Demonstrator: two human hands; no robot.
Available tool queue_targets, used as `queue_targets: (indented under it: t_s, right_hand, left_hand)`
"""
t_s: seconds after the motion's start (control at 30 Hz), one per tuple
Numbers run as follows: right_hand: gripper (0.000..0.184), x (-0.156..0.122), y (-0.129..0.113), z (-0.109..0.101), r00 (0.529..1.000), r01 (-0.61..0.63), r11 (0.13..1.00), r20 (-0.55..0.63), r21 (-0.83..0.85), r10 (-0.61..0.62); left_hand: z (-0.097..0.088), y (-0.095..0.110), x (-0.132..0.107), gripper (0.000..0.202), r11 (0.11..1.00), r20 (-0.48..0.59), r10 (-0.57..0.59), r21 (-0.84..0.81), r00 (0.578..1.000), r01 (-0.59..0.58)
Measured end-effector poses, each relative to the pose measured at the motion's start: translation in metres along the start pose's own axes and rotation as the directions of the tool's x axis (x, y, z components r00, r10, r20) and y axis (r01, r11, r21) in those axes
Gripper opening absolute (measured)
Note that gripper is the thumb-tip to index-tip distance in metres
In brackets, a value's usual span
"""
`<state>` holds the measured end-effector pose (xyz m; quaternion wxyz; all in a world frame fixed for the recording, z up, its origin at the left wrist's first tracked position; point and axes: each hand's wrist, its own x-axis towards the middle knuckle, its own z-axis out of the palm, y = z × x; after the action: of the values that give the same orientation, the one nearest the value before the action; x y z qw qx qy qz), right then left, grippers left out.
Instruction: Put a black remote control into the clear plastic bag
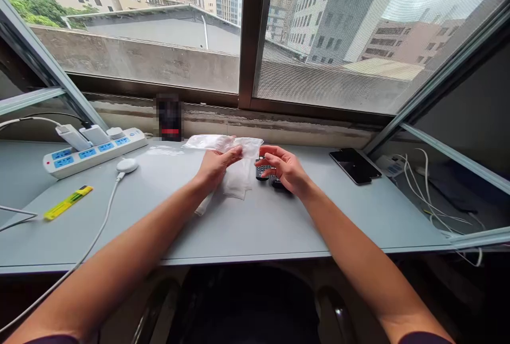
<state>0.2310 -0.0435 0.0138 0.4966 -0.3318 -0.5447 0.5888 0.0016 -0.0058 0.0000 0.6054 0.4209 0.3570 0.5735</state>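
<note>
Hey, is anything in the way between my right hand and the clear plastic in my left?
Nothing visible. Your right hand is close beside the clear plastic in your left hand; contact is unclear. Black remotes lie lower, on the desk.

A pale grey worktop carries a white power strip at left, a yellow packet and a round white charger nearby, black remote controls around the middle, and dark phones, overlapping, at right.
</note>
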Motion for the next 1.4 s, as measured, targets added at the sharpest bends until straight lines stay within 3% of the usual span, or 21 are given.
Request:
queue_targets:
  t_s: [0.2, 0.33, 0.6, 0.77, 0.9, 1.03, 1.17, 1.4]
  right_hand:
    - [0.04, 0.001, 0.0, -0.002, 0.999, 0.017, 1.0, -0.028, 0.01, -0.017]
    - [0.038, 0.0, 0.0, -0.001, 0.999, 0.029, 0.999, 0.02, 0.022, -0.03]
    - [0.045, -0.001, 0.0, 0.003, 0.995, -0.012, 1.0, 0.103, 0.015, 0.01]
    - [0.061, 0.001, 0.001, 0.002, 0.998, 0.001, 0.995, 0.06, 0.101, -0.007]
    - [0.049, 0.001, 0.002, 0.001, 0.995, 0.001, 0.994, 0.102, 0.107, -0.011]
    - [0.042, -0.002, 0.0, 0.003, 0.984, -0.015, 0.997, 0.177, 0.071, 0.003]
    - [0.047, -0.005, -0.002, 0.007, 0.963, -0.038, 0.999, 0.266, 0.012, 0.034]
    - [0.058, -0.003, -0.002, 0.006, 0.962, -0.024, 0.999, 0.27, -0.032, 0.032]
  left_hand:
    - [0.002, 0.003, 0.002, 0.052, 0.999, -0.147, 0.018, 0.04, 0.989, -0.012]
    - [0.002, 0.003, 0.002, 0.05, 0.999, -0.187, 0.042, 0.03, 0.982, -0.037]
    - [0.007, 0.007, -0.009, 0.055, 0.997, -0.002, 0.05, 0.062, 0.999, -0.049]
    - [0.007, 0.007, -0.01, 0.059, 0.999, -0.038, 0.01, 0.036, 0.999, -0.008]
    - [0.006, 0.007, -0.009, 0.063, 1.0, -0.061, 0.011, 0.011, 0.998, -0.011]
    - [0.007, 0.009, -0.01, 0.057, 0.998, -0.016, 0.045, 0.036, 0.999, -0.044]
    - [0.008, 0.009, -0.013, 0.055, 0.997, 0.028, 0.047, 0.057, 0.999, -0.049]
    - [0.008, 0.01, -0.016, 0.051, 0.994, 0.148, 0.059, 0.081, 0.987, -0.071]
